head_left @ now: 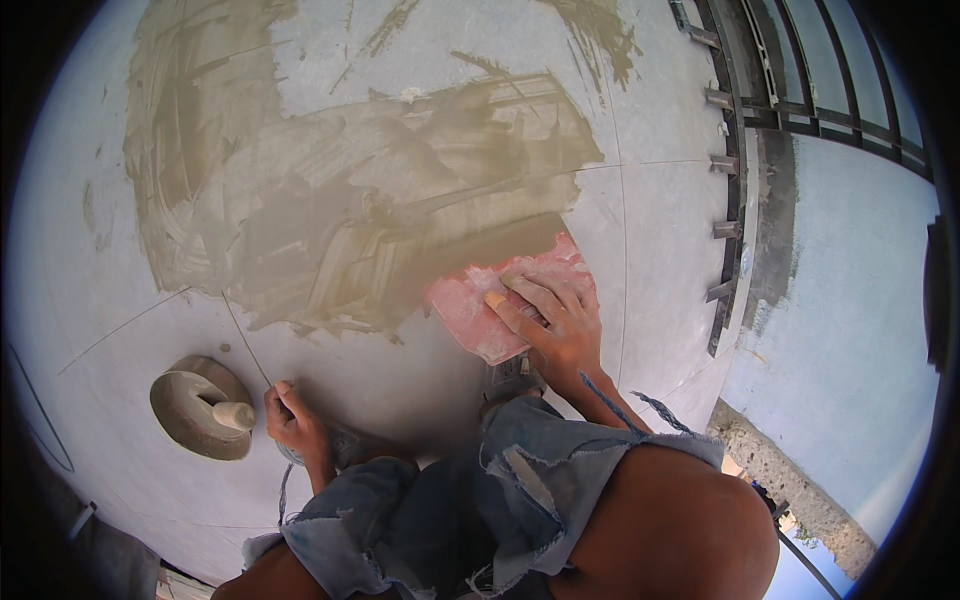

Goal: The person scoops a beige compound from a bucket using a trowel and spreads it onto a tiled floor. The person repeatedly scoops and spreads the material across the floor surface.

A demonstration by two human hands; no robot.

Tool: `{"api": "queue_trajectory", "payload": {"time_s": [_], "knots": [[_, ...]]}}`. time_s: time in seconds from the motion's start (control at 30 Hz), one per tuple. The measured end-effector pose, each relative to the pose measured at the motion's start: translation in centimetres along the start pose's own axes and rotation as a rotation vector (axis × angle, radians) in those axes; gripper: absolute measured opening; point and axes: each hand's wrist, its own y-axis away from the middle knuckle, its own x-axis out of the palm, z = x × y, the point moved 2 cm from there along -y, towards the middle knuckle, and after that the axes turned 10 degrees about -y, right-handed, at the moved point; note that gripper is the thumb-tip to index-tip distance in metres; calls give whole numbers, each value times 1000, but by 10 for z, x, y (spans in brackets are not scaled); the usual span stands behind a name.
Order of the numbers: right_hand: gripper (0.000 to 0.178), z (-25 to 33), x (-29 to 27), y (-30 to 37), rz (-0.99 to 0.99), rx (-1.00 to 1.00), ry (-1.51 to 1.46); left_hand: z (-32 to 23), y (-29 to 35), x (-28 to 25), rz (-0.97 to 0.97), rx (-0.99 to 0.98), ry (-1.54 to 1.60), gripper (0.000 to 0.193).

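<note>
My right hand (pixel 560 318) is closed around the handle of a pink plastering float (pixel 475 315), whose flat face lies on the pale tiled floor. Grey-brown paste is spread along the float's far edge and smeared over the floor (pixel 370 190) beyond it. My left hand (pixel 297 430) hovers low beside my left foot, its fingers curled in; whether anything is in them is hidden. Just left of it stands a round bowl (pixel 172 410), coated inside with paste. A tool with a rounded, pale handle (pixel 234 415) leans in the bowl.
Thin joint lines (pixel 622 250) cross the pale floor. Along the right runs a dark metal rail with brackets (pixel 728 230), with a barred railing (pixel 850 110) behind it. A rough concrete edge (pixel 795 485) shows at lower right. My knees, in torn denim, fill the lower middle.
</note>
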Motion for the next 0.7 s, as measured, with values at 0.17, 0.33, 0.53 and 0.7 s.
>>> {"api": "queue_trajectory", "payload": {"time_s": [0.17, 0.33, 0.53, 0.7], "knots": [[55, -4, -6, -5, -18, 36, 49, 0, 0, 0, -4, 11, -3, 28], [52, -6, -5, -5, -17, 60, 76, 2, 1, 0, 18, -15, 10, 28], [54, -17, 4, -10, -34, 46, 90, 3, 0, -2, 10, -14, 5, 29], [60, -33, 1, -26, -47, 11, 118, 0, 0, 4, 27, -32, -10, 30]]}}
